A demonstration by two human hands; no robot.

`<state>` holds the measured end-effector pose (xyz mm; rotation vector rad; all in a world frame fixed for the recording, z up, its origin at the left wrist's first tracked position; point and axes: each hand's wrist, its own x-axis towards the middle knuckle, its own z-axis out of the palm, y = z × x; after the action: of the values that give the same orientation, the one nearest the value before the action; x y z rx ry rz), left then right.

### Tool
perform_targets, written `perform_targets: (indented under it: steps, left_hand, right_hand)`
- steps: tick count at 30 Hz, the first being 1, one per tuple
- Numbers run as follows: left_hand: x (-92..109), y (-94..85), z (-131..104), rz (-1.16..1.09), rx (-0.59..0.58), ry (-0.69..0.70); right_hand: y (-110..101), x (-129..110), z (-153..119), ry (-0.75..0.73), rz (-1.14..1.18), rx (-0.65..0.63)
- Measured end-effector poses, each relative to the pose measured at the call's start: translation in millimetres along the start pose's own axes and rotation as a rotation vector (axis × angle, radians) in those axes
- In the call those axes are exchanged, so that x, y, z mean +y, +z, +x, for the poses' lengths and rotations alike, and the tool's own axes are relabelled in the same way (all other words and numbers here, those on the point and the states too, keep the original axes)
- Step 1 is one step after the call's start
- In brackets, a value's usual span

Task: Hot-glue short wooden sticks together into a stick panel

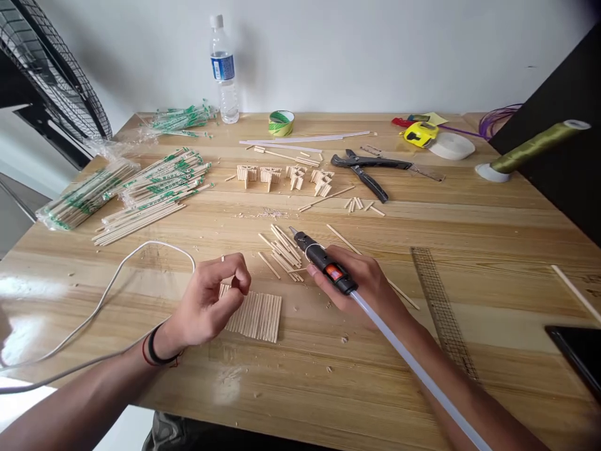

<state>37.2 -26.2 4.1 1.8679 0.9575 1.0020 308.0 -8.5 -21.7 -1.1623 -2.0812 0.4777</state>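
My right hand [359, 279] is wrapped round a black glue gun [323, 260], its nozzle pointing up and left; a long translucent glue stick [413, 363] runs out of its rear. My left hand [213, 300] hovers with fingers curled, thumb and forefinger close together; whether anything small is between them cannot be made out. Partly behind that hand lies a flat panel of short wooden sticks [260, 316] placed side by side. A loose pile of cut sticks [284, 250] lies just beyond the panel, left of the glue gun's nozzle.
Several small stick structures [270, 175] stand farther back, beside black cutters [364, 166]. Bundled sticks [159, 178] lie at left near a white cable [110, 288]. A ruler [441, 307] is at right. A bottle [223, 69], tape roll [282, 123] and tape measure [421, 134] are at the back.
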Motion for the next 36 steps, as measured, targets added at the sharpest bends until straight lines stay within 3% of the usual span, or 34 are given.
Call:
perform_targets:
  steps: [6,11,20,30,36]
  left_hand:
    - [6.1,0.8,-0.2,0.059,0.007,-0.015]
    - [4.8,-0.3,2.7,0.119,0.02,-0.038]
    - [-16.3,9.4,8.0,0.65,-0.31,0.039]
    - [-14.2,5.9,10.6,0.496,-0.263,0.13]
    - [-8.5,10.6,6.2,0.396,-0.359,0.13]
  right_hand:
    - [-4.2,-9.3,0.7,0.122,-0.006,0.025]
    - [-3.1,-10.1,1.0,0.118,-0.01,0.019]
    - [-1.3,-9.3,1.0,0.118,0.008,0.042]
    - [-0.7,-9.3,3.2,0.11,0.046,0.064]
    - [-0.2,-10.3,2.9,0.087,0.05,0.069]
